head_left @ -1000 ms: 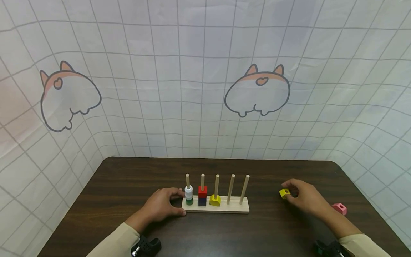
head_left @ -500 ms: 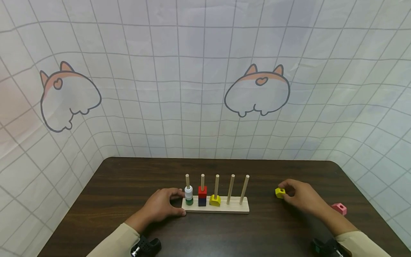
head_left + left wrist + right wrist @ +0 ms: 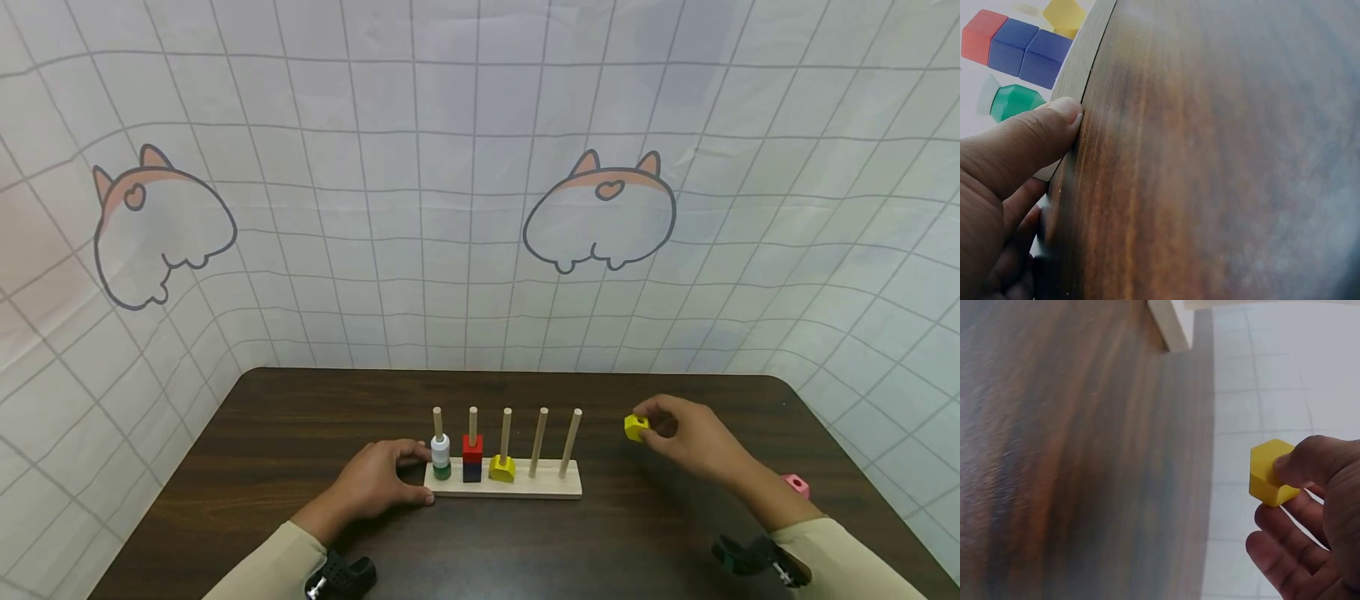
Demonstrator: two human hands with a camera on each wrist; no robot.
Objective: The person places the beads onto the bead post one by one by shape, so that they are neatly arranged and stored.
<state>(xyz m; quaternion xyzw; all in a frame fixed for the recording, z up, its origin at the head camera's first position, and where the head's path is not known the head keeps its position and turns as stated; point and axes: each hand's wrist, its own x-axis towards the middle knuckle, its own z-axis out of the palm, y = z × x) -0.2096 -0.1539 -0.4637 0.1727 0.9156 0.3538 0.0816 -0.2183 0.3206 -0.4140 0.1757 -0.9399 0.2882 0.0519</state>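
Note:
A wooden peg board (image 3: 519,490) with several upright pegs stands on the table. Its left end is held by my left hand (image 3: 375,477), the thumb on the front edge in the left wrist view. White and green beads (image 3: 441,454) are on the first peg. A red block (image 3: 472,450) tops dark blue on the second; in the left wrist view, two blue blocks (image 3: 1029,55) show. One yellow block (image 3: 502,469) sits on the third. My right hand (image 3: 693,437) pinches a yellow hexagonal block (image 3: 1269,472) between thumb and fingers, raised above the table, right of the board.
A pink block (image 3: 797,485) with a hole lies on the table by the right forearm, partly hidden by it. The dark wooden table (image 3: 322,400) ends at a grid-patterned white curtain (image 3: 420,250) behind it. Each wrist wears a black device (image 3: 341,577).
My right hand has moved left and lifted the yellow hexagonal block higher, toward the board. The left hand and the peg board have stayed where they were.

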